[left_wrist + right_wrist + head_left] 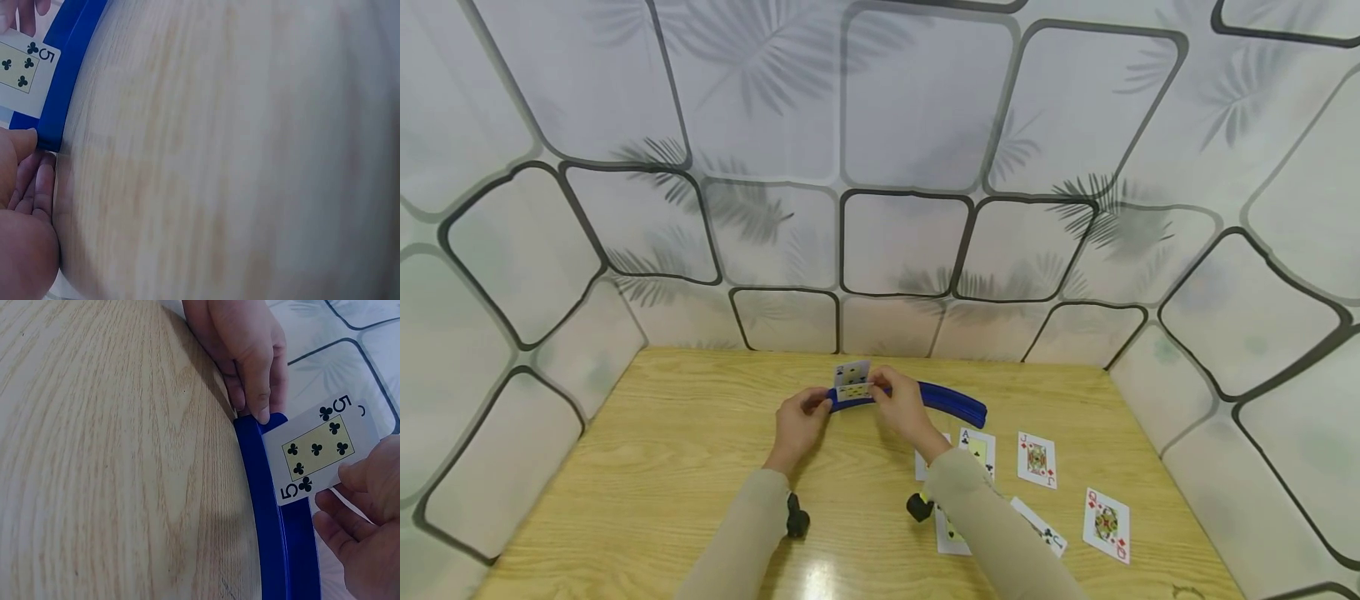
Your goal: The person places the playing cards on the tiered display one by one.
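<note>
A curved blue card holder point(955, 402) lies toward the back of the table. My left hand point(799, 427) grips its left end, thumb on top at the tip. With thumb and fingers, my right hand point(378, 531) pinches the five of clubs point(315, 450) by one edge. The card's lower long edge sits at the holder's groove, close to the left end. Behind it another black-suited playing card point(852, 372) stands upright, mostly hidden by the five in the right wrist view.
Face-up cards lie on the right: an ace of clubs point(977, 450), a jack of diamonds point(1037, 459), a queen of diamonds point(1107, 525) and a slanted black jack point(1051, 536). My right forearm partly covers others. A patterned wall point(895, 325) borders the wooden table point(685, 467).
</note>
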{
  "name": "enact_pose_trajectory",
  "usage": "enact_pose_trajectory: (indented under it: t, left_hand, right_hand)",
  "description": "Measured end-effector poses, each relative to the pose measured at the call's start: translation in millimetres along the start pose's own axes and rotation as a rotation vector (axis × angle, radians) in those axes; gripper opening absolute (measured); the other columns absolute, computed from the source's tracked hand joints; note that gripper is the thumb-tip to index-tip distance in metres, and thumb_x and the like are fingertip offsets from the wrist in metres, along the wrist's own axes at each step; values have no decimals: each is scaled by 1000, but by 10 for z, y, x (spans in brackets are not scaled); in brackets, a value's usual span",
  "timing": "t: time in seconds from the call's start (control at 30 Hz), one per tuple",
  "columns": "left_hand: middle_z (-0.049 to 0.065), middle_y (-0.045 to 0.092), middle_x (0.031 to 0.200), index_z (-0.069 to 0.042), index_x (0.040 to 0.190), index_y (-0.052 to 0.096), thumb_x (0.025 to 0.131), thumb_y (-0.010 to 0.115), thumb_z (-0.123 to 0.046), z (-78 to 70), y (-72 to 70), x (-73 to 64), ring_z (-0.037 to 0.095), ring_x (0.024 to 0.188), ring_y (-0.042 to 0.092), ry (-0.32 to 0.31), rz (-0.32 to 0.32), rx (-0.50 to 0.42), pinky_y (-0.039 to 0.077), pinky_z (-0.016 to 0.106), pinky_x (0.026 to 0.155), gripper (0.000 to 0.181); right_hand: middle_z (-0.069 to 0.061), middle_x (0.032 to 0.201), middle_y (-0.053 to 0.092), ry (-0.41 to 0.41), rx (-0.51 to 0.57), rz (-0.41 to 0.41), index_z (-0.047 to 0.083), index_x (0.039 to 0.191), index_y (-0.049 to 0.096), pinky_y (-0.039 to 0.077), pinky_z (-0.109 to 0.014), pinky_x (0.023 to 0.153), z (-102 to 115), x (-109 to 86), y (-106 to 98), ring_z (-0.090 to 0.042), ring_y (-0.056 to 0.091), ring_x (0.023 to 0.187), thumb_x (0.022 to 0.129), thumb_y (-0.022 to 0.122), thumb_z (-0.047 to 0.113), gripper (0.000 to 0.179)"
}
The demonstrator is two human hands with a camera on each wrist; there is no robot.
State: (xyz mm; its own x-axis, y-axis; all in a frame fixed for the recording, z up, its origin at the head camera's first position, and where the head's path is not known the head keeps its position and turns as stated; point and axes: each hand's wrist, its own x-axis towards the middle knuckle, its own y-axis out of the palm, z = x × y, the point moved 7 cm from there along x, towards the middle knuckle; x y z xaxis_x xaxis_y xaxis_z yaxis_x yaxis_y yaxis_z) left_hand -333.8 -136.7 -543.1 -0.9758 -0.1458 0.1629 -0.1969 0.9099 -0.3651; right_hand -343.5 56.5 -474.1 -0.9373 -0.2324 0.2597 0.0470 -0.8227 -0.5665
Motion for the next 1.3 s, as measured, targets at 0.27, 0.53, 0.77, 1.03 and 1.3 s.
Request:
enact_pose_trajectory:
  t: [0.27, 0.53, 0.77, 1.03, 1.3]
  left_hand:
    - [19, 77, 120, 0, 122, 75, 101, 70, -6, 4, 1, 6, 35, 111, 72, 13, -5, -3, 58, 50, 99, 23]
    - [19, 77, 119, 0, 122, 75, 101, 70, -6, 1, 2, 5, 35, 110, 73, 23, -7, 2, 59, 49, 99, 23]
    - [19, 77, 118, 0, 122, 75, 100, 70, -5, 10, -2, 9, 35, 109, 73, 31, -16, 0, 59, 49, 98, 23]
    - [18, 77, 118, -1, 121, 75, 100, 70, -5, 9, 8, 7, 34, 110, 73, 25, -12, -1, 59, 49, 98, 22]
    - [18, 77, 117, -1, 121, 76, 100, 70, -6, -9, -8, 1, 34, 110, 73, 14, -16, 8, 59, 49, 98, 22]
  right_hand:
    - [-11, 106, 76, -20, 7, 1, 7, 108, 71, 59, -35, 81, -26, 27, 36, -27, 72, 100, 103, 66, 4, 8]
    - [-10, 105, 76, -14, 12, -16, 9, 107, 71, 58, -34, 79, -71, 39, 57, -26, 72, 98, 103, 66, 5, 7]
    - [-10, 106, 76, -7, 12, -23, 9, 109, 71, 58, -36, 80, -97, 50, 70, -26, 72, 98, 104, 66, 7, 8]
    - [-10, 104, 75, 10, 14, -26, 8, 109, 70, 57, -33, 78, -137, 63, 93, -24, 71, 95, 105, 64, 8, 7]
    - [-12, 103, 75, 9, 15, -39, 7, 109, 70, 57, -32, 79, -133, 78, 93, -25, 71, 94, 104, 64, 7, 8]
